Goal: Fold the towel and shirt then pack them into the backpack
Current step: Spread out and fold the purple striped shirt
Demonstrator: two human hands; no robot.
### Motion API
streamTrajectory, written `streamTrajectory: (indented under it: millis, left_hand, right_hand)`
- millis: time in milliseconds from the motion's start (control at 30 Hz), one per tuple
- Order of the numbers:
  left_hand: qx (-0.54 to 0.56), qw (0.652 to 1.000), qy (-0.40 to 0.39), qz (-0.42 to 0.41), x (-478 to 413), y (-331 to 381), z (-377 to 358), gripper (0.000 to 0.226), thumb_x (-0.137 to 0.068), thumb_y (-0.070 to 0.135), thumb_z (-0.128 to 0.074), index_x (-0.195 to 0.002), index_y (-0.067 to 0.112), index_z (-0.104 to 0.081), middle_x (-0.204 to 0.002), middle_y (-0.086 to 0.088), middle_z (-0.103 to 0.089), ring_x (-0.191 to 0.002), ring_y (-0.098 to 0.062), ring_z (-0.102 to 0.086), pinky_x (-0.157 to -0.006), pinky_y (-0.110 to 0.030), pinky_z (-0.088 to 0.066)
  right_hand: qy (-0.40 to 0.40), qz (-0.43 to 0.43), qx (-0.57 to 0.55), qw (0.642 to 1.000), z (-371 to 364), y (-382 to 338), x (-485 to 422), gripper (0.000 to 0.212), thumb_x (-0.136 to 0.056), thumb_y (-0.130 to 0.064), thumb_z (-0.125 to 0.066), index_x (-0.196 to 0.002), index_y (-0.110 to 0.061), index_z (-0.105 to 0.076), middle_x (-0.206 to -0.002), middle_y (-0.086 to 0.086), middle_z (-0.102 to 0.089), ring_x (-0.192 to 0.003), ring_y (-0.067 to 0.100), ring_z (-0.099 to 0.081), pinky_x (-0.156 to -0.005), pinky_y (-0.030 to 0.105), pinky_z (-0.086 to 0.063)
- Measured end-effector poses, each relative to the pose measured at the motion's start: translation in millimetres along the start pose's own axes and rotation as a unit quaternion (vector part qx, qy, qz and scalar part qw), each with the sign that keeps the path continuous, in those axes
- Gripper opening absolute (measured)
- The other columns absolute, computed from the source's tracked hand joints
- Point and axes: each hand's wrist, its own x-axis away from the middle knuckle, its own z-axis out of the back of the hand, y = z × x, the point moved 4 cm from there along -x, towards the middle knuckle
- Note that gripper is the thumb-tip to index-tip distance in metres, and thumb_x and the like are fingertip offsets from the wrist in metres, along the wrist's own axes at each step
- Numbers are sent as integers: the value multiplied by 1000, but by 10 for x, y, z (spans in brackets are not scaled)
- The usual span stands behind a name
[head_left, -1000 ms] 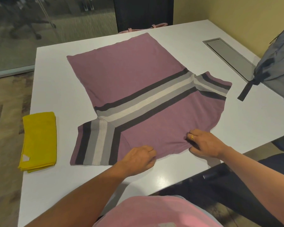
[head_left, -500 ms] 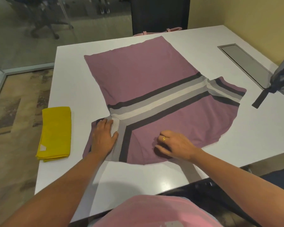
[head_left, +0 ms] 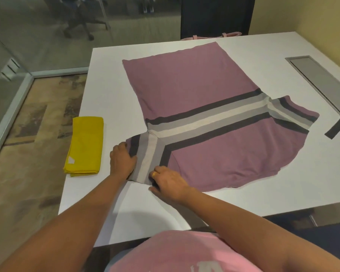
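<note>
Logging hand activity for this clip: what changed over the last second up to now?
Both hands moved left along the near hem of the shirt: the left hand went from the hem to the outer edge of the striped sleeve, and the right hand followed to the sleeve's inner edge. The sleeve isn't folded yet. The folded yellow towel and the shirt body stayed put.

A white table [head_left: 243, 193] carries a mauve shirt [head_left: 185, 85] with grey and white stripes, spread flat across its middle, one sleeve reaching toward the near edge. A folded yellow towel [head_left: 85, 146] lies along the left edge. A grey panel [head_left: 320, 79] sits flush near the right edge, with a dark strap [head_left: 337, 127] lying just beside it.
</note>
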Motion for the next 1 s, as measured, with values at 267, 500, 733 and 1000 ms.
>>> streamTrajectory:
  millis: [267,500,733,1000]
  left_hand:
    - [121,978,-76,153,-107,47,84,50,-83,19,-69,-124,0,-48,-126,-19,-55,-111,-36,-54,-89,-39,-46]
    - [207,951,-136,184,-246,113,107,48,-82,21,-70,-121,1,-51,-120,-16,-58,-96,-28,-54,-77,-33,-45]
    - [174,966,-171,87,-339,287,85,68,-80,17,-72,-137,13,-35,-138,-15,-43,-119,-33,-48,-98,-40,-43]
    - [108,973,-190,75,-396,351,73,27,-89,25,-61,-99,0,-60,-108,-19,-59,-88,-27,-52,-77,-29,-40]
  right_hand:
    - [43,-48,-53,996,0,10,-106,26,-89,-9,-46,-107,1,-62,-100,17,-60,-97,30,-51,-69,29,-36]
    - [30,-145,-312,938,53,106,-34,5,-87,-11,-53,-87,-6,-54,-86,4,-51,-75,15,-46,-60,19,-36]
    - [-8,-140,-352,926,138,186,-22,7,-88,-6,-53,-88,-12,-49,-77,-4,-49,-66,3,-43,-59,4,-36]
    - [-12,-125,-297,947,185,177,-42,30,-91,-8,-50,-118,-5,-62,-108,12,-64,-78,15,-54,-71,24,-45]
